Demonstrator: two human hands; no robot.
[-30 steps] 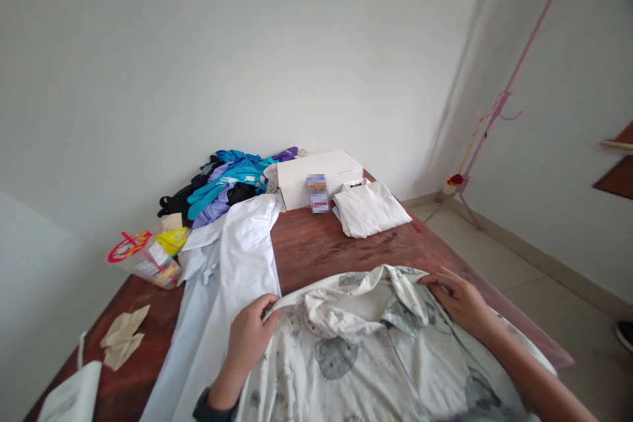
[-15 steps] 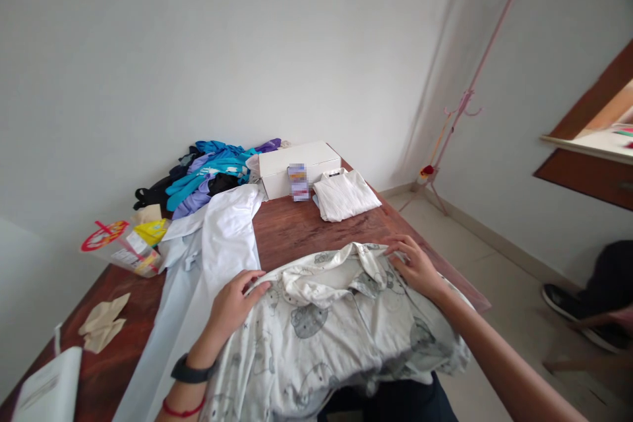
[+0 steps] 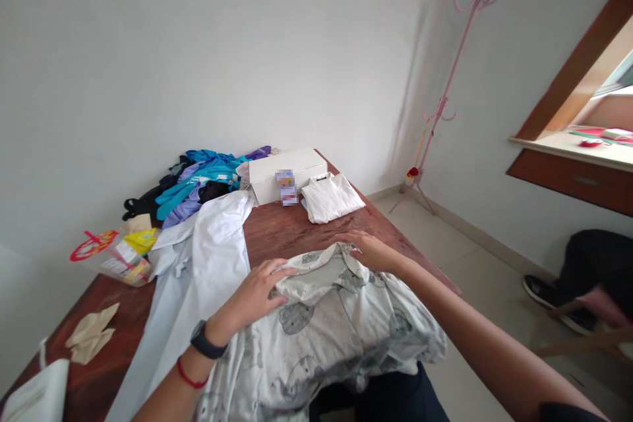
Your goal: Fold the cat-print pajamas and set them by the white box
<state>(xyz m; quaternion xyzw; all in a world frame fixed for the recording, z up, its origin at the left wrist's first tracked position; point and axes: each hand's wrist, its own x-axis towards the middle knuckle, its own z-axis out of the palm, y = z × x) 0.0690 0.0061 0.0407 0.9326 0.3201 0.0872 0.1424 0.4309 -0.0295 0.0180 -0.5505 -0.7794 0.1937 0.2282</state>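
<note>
A whitish shirt [image 3: 321, 330] printed with grey bear faces lies spread at the table's near edge, its collar facing away from me and its lower part hanging over my lap. At the collar's left side is my left hand [image 3: 257, 293], open, its fingers resting on the cloth and the thumb apart. My right hand [image 3: 370, 250] is closed on the collar's far right edge, its fingertips bent over the fabric. Left of the shirt, a long white garment [image 3: 217, 231] lies across the table, partly rumpled.
A folded white top [image 3: 332, 199] lies beside a white box [image 3: 287, 171] and a small blurred packet [image 3: 287, 190]. Heaped clothes [image 3: 202, 178], a plastic cup [image 3: 113, 260] and beige cloth [image 3: 93, 333] are on the left. A pink coat stand [image 3: 452, 79] stands in the corner.
Both hands have come closer together along the collar, my left moving right and my right moving left. The collar is drawn narrower. The view has turned slightly right.
</note>
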